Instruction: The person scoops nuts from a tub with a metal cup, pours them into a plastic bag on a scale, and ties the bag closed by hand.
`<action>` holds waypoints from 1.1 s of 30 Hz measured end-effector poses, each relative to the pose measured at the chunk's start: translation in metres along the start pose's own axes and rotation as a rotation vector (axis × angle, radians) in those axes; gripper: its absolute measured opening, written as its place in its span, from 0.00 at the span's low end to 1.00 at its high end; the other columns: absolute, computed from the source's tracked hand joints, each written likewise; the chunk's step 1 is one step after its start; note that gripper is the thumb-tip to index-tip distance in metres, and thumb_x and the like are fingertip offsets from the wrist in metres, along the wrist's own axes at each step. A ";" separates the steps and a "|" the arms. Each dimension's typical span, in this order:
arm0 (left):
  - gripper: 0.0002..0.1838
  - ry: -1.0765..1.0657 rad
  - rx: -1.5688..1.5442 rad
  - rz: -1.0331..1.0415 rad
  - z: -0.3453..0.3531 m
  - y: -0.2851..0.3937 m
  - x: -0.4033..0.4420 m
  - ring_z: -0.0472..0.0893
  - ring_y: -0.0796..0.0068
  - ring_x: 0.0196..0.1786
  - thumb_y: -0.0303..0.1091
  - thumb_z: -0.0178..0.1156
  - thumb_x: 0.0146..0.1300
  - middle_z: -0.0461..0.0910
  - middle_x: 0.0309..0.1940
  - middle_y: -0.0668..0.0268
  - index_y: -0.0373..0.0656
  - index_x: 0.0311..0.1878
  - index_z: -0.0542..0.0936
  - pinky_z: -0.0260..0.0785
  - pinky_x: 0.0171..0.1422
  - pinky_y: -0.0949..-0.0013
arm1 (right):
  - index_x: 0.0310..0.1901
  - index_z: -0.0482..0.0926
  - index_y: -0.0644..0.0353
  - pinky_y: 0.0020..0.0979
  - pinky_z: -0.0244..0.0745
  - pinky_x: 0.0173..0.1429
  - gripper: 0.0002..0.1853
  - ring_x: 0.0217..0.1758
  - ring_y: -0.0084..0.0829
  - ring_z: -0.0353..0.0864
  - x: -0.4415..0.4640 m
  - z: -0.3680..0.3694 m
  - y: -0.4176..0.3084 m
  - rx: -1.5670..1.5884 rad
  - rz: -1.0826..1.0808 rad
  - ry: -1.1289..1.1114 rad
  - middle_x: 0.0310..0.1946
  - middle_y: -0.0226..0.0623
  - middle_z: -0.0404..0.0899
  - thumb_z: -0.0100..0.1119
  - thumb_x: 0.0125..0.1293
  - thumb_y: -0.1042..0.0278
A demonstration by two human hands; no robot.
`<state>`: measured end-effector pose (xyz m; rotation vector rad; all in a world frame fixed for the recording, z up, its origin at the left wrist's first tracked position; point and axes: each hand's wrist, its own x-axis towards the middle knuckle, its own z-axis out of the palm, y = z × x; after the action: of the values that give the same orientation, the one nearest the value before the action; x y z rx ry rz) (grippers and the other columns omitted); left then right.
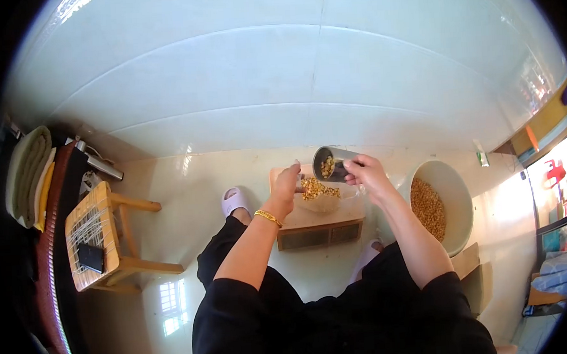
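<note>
Cup: dark, metal-looking cup [338, 169], above the bag, tipped on its side, mouth leftward; kernels [327, 166] inside. Likely light, stiff, slick; best held around the body, clear of the mouth.
Right hand [369, 174]: closed around the cup's rear part; handle or not, can't tell.
Bag: clear plastic bag [321, 204], on the low box [349, 216], part full of yellow kernels. Film probably soft, slippery, prone to slump; best held by its top edge.
Left hand [285, 186]: at the bag's left edge, fingers bent; pinching film or not, can't tell.
Bucket: pale bucket [462, 201], right of the box, holding more kernels; probably heavy, rim the likely hold.
</note>
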<state>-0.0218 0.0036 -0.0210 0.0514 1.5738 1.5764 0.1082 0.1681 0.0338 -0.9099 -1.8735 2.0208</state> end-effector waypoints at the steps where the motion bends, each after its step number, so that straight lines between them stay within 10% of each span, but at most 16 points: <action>1: 0.27 0.023 -0.002 -0.043 0.000 0.007 -0.005 0.76 0.76 0.33 0.58 0.46 0.64 0.77 0.45 0.72 0.47 0.56 0.70 0.54 0.44 0.64 | 0.37 0.76 0.64 0.26 0.75 0.36 0.12 0.30 0.23 0.76 0.005 0.001 0.006 -0.092 0.014 -0.027 0.29 0.34 0.77 0.60 0.64 0.62; 13: 0.26 0.028 -0.072 -0.091 0.004 0.013 -0.008 0.75 0.76 0.37 0.60 0.47 0.63 0.76 0.49 0.75 0.50 0.53 0.71 0.53 0.50 0.61 | 0.38 0.80 0.65 0.36 0.72 0.41 0.18 0.34 0.39 0.80 0.013 0.022 0.046 -0.778 -0.092 -0.009 0.32 0.47 0.81 0.61 0.58 0.54; 33: 0.28 0.066 -0.067 -0.104 0.002 0.007 -0.004 0.70 0.74 0.43 0.62 0.49 0.60 0.74 0.48 0.73 0.52 0.54 0.73 0.52 0.53 0.61 | 0.37 0.81 0.63 0.39 0.72 0.47 0.19 0.42 0.45 0.79 0.015 0.021 0.051 -0.910 -0.183 0.074 0.38 0.50 0.80 0.63 0.56 0.52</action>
<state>-0.0225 0.0043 -0.0127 -0.1185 1.5481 1.5611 0.0960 0.1515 -0.0198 -0.9080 -2.7319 0.9564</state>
